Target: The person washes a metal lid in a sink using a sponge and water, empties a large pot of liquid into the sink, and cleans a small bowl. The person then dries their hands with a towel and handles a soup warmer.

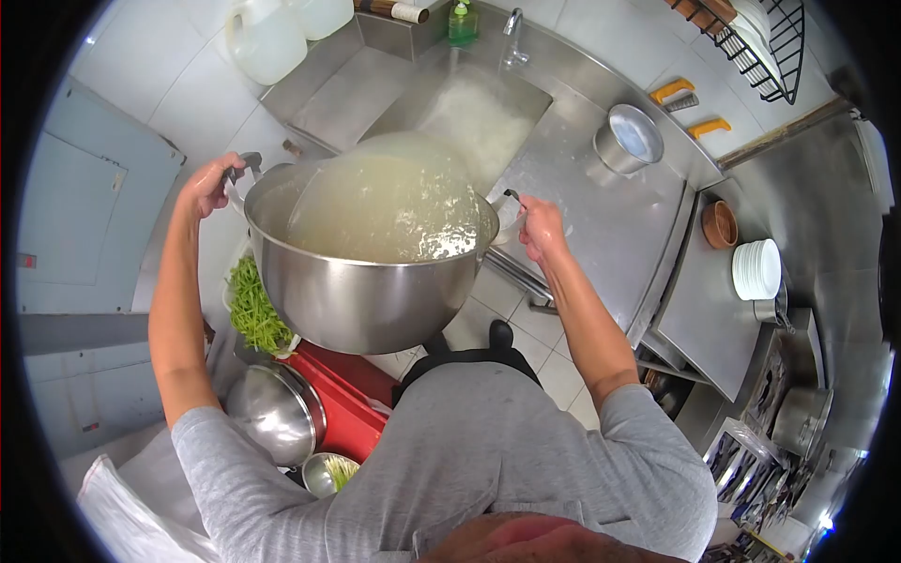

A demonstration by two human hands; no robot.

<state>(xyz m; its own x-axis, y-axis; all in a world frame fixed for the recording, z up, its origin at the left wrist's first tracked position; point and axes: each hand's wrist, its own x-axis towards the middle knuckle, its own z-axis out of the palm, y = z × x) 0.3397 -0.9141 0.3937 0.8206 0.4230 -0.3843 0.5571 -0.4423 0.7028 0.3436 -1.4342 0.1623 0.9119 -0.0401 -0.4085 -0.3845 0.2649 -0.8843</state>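
Observation:
A large steel stockpot (366, 296) hangs in front of my body, tilted away from me. Cloudy, pale liquid (385, 206) pours over its far rim into the steel sink (375, 122), where whitish water froths. My left hand (208, 185) is closed round the pot's left handle, arm stretched out. On the other side my right hand (542, 228) grips the right handle. The pot's bottom is off any surface that I can see.
Right of the sink, a steel counter (601, 225) holds a small metal pot (629, 139). Cut green vegetables (253, 310), a steel bowl (272, 413) and a red container (347, 399) are at lower left. A faucet (511, 42) rises behind the sink; white plates (756, 270) stand right.

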